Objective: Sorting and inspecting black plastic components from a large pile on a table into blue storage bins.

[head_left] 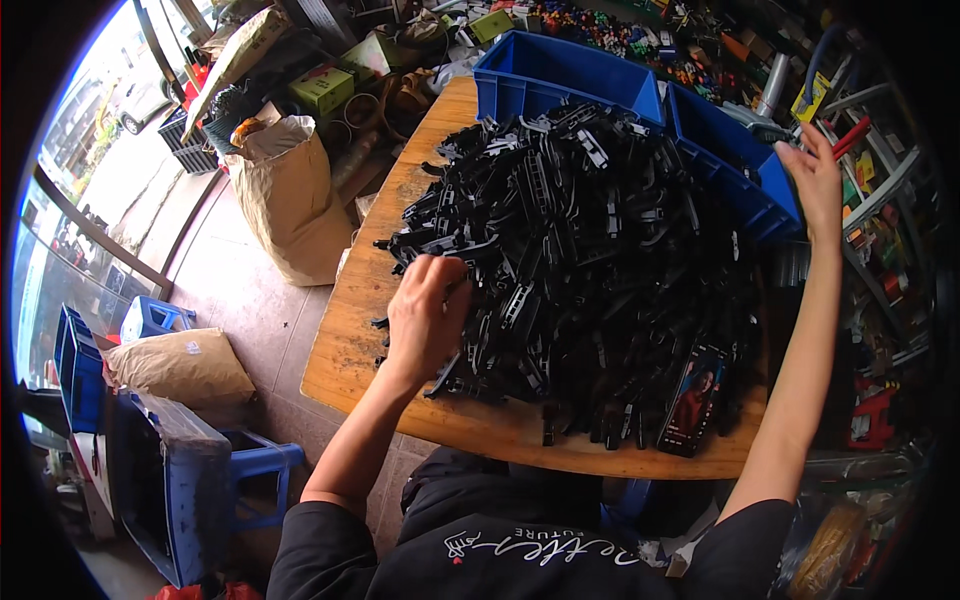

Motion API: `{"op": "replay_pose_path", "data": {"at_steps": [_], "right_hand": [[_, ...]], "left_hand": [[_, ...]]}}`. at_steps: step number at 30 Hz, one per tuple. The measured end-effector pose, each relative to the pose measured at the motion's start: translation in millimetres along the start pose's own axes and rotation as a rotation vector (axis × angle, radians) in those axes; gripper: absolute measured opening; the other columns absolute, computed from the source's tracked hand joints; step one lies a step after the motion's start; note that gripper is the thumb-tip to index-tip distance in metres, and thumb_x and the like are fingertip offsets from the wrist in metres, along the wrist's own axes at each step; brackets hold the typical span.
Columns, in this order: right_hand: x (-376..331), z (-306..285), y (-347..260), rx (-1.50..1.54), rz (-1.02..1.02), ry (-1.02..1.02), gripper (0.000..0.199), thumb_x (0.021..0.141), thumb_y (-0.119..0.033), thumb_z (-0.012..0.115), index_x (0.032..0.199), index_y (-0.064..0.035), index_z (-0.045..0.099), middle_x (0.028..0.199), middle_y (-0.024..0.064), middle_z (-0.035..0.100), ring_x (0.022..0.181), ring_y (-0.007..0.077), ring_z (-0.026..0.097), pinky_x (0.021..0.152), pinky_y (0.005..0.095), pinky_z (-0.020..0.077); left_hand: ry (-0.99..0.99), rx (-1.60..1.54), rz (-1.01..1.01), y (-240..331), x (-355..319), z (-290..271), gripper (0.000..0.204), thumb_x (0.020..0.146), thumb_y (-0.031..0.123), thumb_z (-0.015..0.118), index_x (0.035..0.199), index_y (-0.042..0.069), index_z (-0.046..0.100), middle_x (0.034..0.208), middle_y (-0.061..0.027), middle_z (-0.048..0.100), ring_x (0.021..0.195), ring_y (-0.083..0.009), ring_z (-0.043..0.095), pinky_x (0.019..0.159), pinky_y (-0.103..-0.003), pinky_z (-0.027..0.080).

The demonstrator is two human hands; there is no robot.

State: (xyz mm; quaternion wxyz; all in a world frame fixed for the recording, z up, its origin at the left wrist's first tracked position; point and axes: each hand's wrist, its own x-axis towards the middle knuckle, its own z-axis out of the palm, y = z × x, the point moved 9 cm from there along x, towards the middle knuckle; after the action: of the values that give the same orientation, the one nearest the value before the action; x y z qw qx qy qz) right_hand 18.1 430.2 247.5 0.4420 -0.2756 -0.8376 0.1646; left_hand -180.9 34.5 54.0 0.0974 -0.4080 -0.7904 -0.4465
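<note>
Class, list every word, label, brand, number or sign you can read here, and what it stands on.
Wording is located here, not copied out.
Black shirt: white lettering, large enough to see.
Phone: screen text too small to read.
Lying brown sack: pale label, unreadable.
Yellow panel, upper right: markings too small to read.

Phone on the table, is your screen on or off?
On: the phone shows a lit, coloured picture, beside the black parts.
</note>
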Motion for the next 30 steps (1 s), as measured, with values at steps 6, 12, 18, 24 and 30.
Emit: {"op": "replay_pose_path", "data": {"at_steps": [6, 12, 18, 24, 30], "right_hand": [[-120, 32, -78, 0.366, -0.018, -0.347, 0.036, 0.088, -0.017, 0.063, 0.119, -0.0005, 0.054, 0.113, 0.0056, 0.058, 0.096, 0.0091, 0.055, 0.082, 0.0238, 0.0439], [-302, 66, -103, 0.183, -0.108, -0.492, 0.055, 0.066, -0.032, 0.079, 0.109, -0.0032, 0.061, 0.116, 0.0149, 0.058, 0.099, 0.0292, 0.056, 0.089, 0.0383, 0.0437], [-370, 102, -96, -0.099, -0.080, -0.497, 0.093, 0.068, -0.061, 0.066, 0.138, -0.0077, 0.036, 0.145, 0.0238, 0.024, 0.126, 0.0394, 0.030, 0.101, 0.0503, 0.0310], [-344, 142, -89, -0.278, -0.204, -0.603, 0.087, 0.075, -0.057, 0.062, 0.140, -0.0071, 0.033, 0.146, 0.0248, 0.021, 0.129, 0.0376, 0.028, 0.103, 0.0479, 0.0268], [-329, 149, -78, -0.359, -0.214, -0.549, 0.082, 0.077, -0.047, 0.065, 0.143, -0.0147, 0.029, 0.143, 0.0233, 0.025, 0.127, 0.0356, 0.031, 0.099, 0.0479, 0.0286]], "left_hand": [[-0.028, 0.387, 0.166, -2, 19, 9, 0.030, 0.077, 0.019, 0.065, 0.104, 0.010, 0.054, 0.090, -0.0079, 0.049, 0.085, -0.0263, 0.052, 0.067, -0.038, 0.045], [-0.039, 0.368, 0.130, -12, 30, 32, 0.028, 0.078, 0.018, 0.065, 0.103, 0.011, 0.055, 0.082, -0.0075, 0.057, 0.080, -0.0260, 0.059, 0.065, -0.038, 0.047], [0.023, 0.311, 0.304, 6, 26, 26, 0.019, 0.080, 0.013, 0.063, 0.098, 0.011, 0.057, 0.071, -0.0059, 0.057, 0.066, -0.0241, 0.058, 0.054, -0.035, 0.046], [-0.096, -0.878, -0.341, -35, 13, 25, 0.015, 0.087, 0.012, 0.061, 0.100, 0.005, 0.058, 0.065, -0.0019, 0.058, 0.059, -0.0087, 0.056, 0.054, -0.026, 0.044], [-0.259, -1.258, -0.422, -25, -8, 39, 0.033, 0.092, 0.024, 0.047, 0.117, 0.002, 0.045, 0.093, -0.0180, 0.065, 0.082, -0.0250, 0.066, 0.067, -0.031, 0.054]]}}
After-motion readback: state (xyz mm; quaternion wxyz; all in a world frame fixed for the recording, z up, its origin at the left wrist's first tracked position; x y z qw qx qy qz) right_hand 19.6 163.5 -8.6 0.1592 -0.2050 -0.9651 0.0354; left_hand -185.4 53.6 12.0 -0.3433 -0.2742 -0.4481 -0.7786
